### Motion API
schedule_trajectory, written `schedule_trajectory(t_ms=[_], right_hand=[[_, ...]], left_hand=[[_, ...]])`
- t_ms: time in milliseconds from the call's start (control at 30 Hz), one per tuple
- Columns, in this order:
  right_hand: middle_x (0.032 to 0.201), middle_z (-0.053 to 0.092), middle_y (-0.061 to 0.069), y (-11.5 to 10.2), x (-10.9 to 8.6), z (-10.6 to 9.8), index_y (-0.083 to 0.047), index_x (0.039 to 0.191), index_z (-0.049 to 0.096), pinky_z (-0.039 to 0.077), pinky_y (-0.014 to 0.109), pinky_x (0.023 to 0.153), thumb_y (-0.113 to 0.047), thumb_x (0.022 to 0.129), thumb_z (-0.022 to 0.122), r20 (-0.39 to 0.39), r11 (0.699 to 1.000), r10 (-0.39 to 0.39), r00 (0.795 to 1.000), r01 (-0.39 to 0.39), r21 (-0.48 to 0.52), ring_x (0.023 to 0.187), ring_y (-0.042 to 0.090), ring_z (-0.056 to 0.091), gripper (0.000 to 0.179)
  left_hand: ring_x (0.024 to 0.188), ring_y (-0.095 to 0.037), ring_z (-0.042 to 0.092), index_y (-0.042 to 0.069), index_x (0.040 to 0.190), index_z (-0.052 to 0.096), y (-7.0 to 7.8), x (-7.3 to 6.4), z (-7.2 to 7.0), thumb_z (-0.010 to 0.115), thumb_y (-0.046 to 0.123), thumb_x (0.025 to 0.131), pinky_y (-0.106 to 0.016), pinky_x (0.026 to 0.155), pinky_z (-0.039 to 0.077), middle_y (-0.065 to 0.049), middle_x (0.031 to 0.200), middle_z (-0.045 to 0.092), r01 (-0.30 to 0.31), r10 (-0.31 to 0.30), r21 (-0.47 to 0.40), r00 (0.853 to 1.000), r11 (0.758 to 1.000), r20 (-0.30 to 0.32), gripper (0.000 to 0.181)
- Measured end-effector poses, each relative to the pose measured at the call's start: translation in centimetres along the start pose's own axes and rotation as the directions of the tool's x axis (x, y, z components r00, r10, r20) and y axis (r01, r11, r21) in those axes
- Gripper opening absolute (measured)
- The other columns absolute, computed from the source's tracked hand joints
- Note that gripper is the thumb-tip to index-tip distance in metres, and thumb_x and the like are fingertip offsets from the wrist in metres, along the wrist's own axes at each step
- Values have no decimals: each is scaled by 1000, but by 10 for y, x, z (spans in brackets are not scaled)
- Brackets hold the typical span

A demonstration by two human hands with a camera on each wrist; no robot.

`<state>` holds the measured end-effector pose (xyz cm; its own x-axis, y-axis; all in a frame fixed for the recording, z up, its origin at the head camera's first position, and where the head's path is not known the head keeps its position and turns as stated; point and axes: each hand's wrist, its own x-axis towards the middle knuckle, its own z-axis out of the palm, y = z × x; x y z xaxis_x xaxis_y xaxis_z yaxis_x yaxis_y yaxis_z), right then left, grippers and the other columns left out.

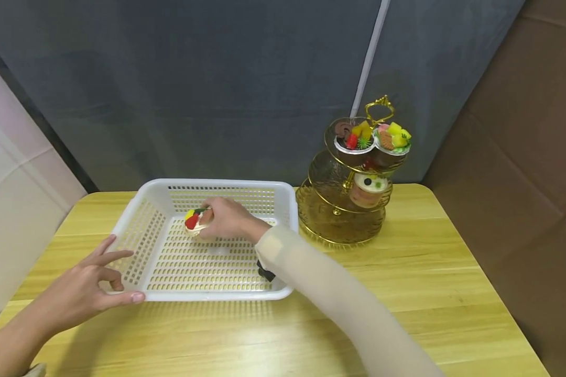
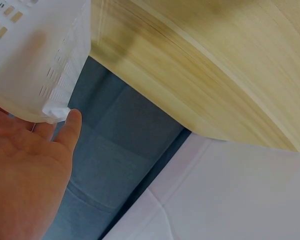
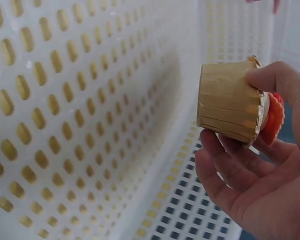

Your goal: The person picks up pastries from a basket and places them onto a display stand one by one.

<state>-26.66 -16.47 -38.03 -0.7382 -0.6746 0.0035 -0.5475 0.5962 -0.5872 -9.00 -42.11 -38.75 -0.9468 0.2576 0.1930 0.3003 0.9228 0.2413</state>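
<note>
My right hand (image 1: 228, 220) grips a toy cupcake (image 3: 227, 97) inside the white plastic basket (image 1: 217, 296). The cupcake has a gold paper cup and a cream top with red, yellow and green pieces. In the right wrist view it is tilted on its side, thumb at the rim of the cup and fingers beneath it. At the basket's near left corner, my left hand (image 1: 87, 285) holds the rim, thumb along the front edge and fingers over the left side. A dark object (image 1: 265, 271) lies in the basket's right end, partly hidden by the right sleeve.
Right of the basket stands a three-tier stand (image 1: 341, 225) of amber glass with gold trim. Two fruit-topped dessert cups (image 1: 354, 146) sit on its top tier, and another dessert cup (image 1: 368, 189) on the middle tier. Behind the wooden table (image 1: 429, 293) hangs a grey curtain (image 1: 217, 94).
</note>
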Motion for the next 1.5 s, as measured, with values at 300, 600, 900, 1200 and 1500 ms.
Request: schedule_trajectory(t_ms=[300, 600, 900, 1200, 1500], right_hand=[[102, 64, -17, -7, -13, -30, -18, 137, 57, 42, 19, 81, -29, 77, 76, -34, 1000, -30, 999, 30, 8, 92, 3, 57, 64], [99, 64, -14, -7, -39, -60, -18, 136, 57, 47, 23, 70, -29, 77, 77, -88, 992, -62, 994, 71, 104, 81, 7, 60, 62], [96, 65, -10, 7, -66, -80, -19, 136, 57, 48, 27, 66, -34, 77, 81, -197, 987, -73, 978, 99, 127, 79, 8, 60, 66], [108, 68, -2, 29, -90, -93, -11, 138, 55, 47, 28, 75, -20, 79, 77, -307, 986, -68, 949, 111, 126, 89, 12, 61, 64], [114, 66, -1, 59, -119, -108, -11, 137, 56, 47, 35, 79, -20, 78, 77, -417, 988, -69, 906, 120, 98, 93, 16, 61, 64]], left_hand=[[153, -31, 8, 30, 59, 54, -2, 1, 1, 88, 45, 69, -35, 58, 42, -21, 128, 62, -1, 1, 7, 1000, 1000, 4, 38], [152, -34, 9, 29, 59, 54, -1, 1, 2, 88, 45, 68, -46, 60, 45, -23, 128, 61, 3, -3, 7, 1000, 1000, 5, 38], [152, -34, 7, 29, 59, 54, -1, 1, 2, 87, 44, 69, -45, 59, 44, -24, 128, 61, -1, 1, 8, 1000, 1000, 12, 38], [152, -35, 8, 30, 59, 54, -2, 2, 3, 87, 45, 69, -46, 59, 45, -24, 127, 62, -6, 6, 7, 1000, 1000, 2, 38], [152, -36, 9, 30, 59, 54, -1, 1, 3, 87, 45, 69, -43, 59, 45, -23, 128, 62, 0, 0, 2, 1000, 1000, 12, 37]])
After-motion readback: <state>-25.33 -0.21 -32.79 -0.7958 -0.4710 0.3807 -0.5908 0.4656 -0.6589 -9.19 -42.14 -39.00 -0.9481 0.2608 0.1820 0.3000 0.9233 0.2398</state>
